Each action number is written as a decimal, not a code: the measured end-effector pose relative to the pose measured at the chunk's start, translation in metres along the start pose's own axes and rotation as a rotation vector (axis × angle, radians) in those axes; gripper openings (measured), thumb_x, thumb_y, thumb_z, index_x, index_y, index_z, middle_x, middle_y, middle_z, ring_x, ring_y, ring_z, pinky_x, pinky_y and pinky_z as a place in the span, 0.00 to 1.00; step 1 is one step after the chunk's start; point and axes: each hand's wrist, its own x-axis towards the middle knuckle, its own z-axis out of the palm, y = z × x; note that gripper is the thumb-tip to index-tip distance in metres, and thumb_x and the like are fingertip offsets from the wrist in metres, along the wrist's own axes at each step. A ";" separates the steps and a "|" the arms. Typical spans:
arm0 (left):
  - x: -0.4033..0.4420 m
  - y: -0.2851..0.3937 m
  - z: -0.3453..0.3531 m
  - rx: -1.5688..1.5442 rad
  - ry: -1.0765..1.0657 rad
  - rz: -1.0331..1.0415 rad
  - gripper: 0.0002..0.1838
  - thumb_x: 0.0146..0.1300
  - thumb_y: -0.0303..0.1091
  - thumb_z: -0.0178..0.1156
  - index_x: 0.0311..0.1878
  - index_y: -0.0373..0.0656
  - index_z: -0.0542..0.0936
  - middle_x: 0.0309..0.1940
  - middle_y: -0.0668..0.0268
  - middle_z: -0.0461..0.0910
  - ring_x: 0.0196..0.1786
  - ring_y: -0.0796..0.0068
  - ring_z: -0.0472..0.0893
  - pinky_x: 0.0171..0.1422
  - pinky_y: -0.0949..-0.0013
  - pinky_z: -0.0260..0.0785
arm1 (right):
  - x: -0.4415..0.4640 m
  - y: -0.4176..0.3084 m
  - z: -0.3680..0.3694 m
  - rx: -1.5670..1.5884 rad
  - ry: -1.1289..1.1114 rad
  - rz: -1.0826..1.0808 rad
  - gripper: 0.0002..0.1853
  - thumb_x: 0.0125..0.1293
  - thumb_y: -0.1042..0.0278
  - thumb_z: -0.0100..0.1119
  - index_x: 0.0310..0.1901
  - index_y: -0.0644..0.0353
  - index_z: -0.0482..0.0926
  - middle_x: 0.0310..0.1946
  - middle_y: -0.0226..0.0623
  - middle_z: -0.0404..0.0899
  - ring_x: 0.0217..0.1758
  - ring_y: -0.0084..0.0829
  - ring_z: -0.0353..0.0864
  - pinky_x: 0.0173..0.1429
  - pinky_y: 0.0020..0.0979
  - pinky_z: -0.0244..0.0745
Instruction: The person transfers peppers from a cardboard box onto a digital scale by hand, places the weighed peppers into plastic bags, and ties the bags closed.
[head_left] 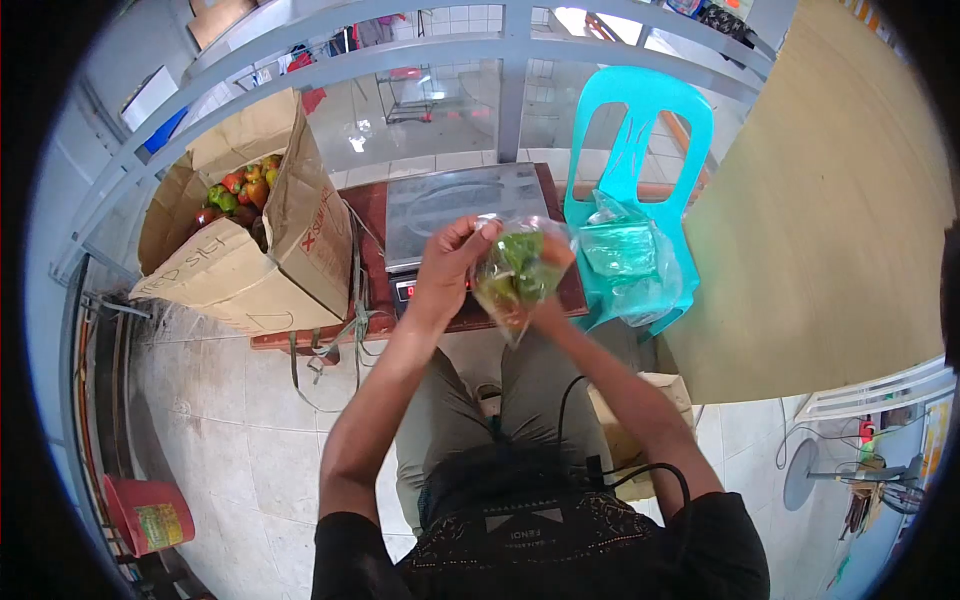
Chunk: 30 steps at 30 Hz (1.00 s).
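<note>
As the left hand point(450, 262) pinches a clear bag point(515, 268), right hand point(546, 304) behind, grip unclear

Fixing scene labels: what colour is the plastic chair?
The chair is turquoise; it shows best in the head view, the only one.

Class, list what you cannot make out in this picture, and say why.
Right hand's fingers: head view, obscured by the clear plastic bag of green and red produce and blur.
Full red readout of the grey metal scale: head view, partly covered by the left hand and wrist.
Depth of produce in the tall brown cardboard box: head view, hidden by its walls.
</note>
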 end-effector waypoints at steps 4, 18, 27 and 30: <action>0.002 -0.060 -0.020 -0.094 0.278 0.058 0.11 0.66 0.38 0.66 0.30 0.45 0.79 0.28 0.77 0.78 0.31 0.89 0.73 0.38 0.81 0.63 | -0.057 0.014 0.041 0.216 -0.148 0.531 0.10 0.77 0.62 0.45 0.49 0.58 0.74 0.32 0.28 0.72 0.31 0.23 0.73 0.35 0.28 0.71; -0.020 -0.134 -0.054 0.599 0.629 0.275 0.08 0.59 0.28 0.68 0.33 0.33 0.80 0.29 0.65 0.78 0.31 0.80 0.74 0.38 0.75 0.67 | -0.024 -0.085 0.004 -0.911 -0.546 0.138 0.09 0.71 0.66 0.50 0.38 0.62 0.73 0.30 0.48 0.77 0.31 0.48 0.78 0.35 0.44 0.73; -0.059 0.025 0.020 0.813 -0.149 0.279 0.07 0.54 0.24 0.68 0.36 0.36 0.82 0.36 0.62 0.81 0.36 0.69 0.80 0.40 0.70 0.71 | 0.073 -0.138 -0.062 -0.404 -0.718 -0.104 0.08 0.69 0.68 0.55 0.40 0.63 0.79 0.42 0.40 0.75 0.48 0.37 0.75 0.51 0.35 0.71; -0.055 0.067 0.046 0.851 -0.307 0.423 0.08 0.53 0.25 0.69 0.36 0.37 0.82 0.36 0.61 0.81 0.38 0.66 0.81 0.43 0.68 0.72 | 0.097 -0.140 -0.063 0.017 -0.835 -0.039 0.08 0.68 0.66 0.58 0.41 0.62 0.80 0.45 0.36 0.76 0.51 0.31 0.75 0.53 0.31 0.71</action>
